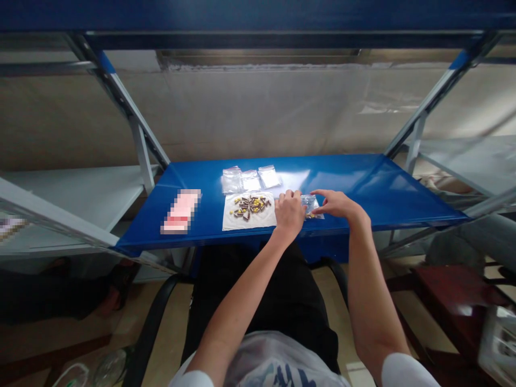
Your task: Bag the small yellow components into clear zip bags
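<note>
Many dark and yellow capsule-like pieces [252, 205] lie in a loose pile on a white cloth or paper sheet [229, 221]. My left hand [289, 210] is bent over the sheet's right edge, its fingers curled down; what its fingertips hold, if anything, is hidden. Beside it, a small clear plastic bag [316, 208] with a few yellow pieces in it lies flat near the front edge. My right hand [335, 204] is at the bag's right side, thumb and index finger spread apart around it.
Flat clear bags [231, 180] lie behind the sheet on the blue shelf [342, 177]. A blurred-out pink item [181, 211] lies at the left. Metal posts [139, 121] flank the shelf, and another blue shelf [258, 16] hangs above.
</note>
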A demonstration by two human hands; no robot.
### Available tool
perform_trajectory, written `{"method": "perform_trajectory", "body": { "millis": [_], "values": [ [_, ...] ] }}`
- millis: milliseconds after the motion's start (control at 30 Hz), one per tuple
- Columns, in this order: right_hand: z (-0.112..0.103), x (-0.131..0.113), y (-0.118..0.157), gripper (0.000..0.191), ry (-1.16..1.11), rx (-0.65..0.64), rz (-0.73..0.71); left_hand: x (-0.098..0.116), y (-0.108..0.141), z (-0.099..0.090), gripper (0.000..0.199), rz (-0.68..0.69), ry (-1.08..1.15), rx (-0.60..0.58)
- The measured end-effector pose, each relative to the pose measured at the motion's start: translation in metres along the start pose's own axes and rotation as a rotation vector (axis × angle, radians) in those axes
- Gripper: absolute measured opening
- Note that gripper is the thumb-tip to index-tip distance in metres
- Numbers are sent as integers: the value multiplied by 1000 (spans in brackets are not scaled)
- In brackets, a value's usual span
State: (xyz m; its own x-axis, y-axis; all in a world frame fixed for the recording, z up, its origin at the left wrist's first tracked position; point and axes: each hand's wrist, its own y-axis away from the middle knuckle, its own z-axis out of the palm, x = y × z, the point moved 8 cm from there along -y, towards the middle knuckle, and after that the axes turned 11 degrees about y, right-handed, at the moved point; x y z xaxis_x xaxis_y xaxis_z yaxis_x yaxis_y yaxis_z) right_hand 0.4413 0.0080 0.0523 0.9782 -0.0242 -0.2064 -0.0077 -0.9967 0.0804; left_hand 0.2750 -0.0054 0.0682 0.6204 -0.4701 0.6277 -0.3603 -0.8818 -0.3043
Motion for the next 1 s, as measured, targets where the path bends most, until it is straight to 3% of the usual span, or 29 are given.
{"method": "perform_trajectory", "body": {
  "millis": [167,367,433,500,633,733,867,1000],
  "values": [
    [7,-3,-2,64,47,-67,-23,2,14,9,19,10,-129,-109],
    [10,-2,-1,65,104,-134,-19,1,22,13,24,28,-186,-87],
    [4,-3,0,58,108,-84,-46,1,24,8,24,53,-176,-58],
    [-10,-6,-2,47,106,48,-66,-3,22,-4,25,82,-157,-9],
    [-32,-20,-20,34,-22,316,-33,-38,0,-44,27,19,-175,81],
    [-24,-44,-57,33,-148,310,-7,-72,-31,-66,31,-85,-200,52],
    [-2,-71,-107,39,-172,290,103,-98,-67,-66,39,-155,-163,-16],
    [13,-79,-129,32,-189,275,129,-106,-81,-55,33,-178,-133,1]
  ]
}}
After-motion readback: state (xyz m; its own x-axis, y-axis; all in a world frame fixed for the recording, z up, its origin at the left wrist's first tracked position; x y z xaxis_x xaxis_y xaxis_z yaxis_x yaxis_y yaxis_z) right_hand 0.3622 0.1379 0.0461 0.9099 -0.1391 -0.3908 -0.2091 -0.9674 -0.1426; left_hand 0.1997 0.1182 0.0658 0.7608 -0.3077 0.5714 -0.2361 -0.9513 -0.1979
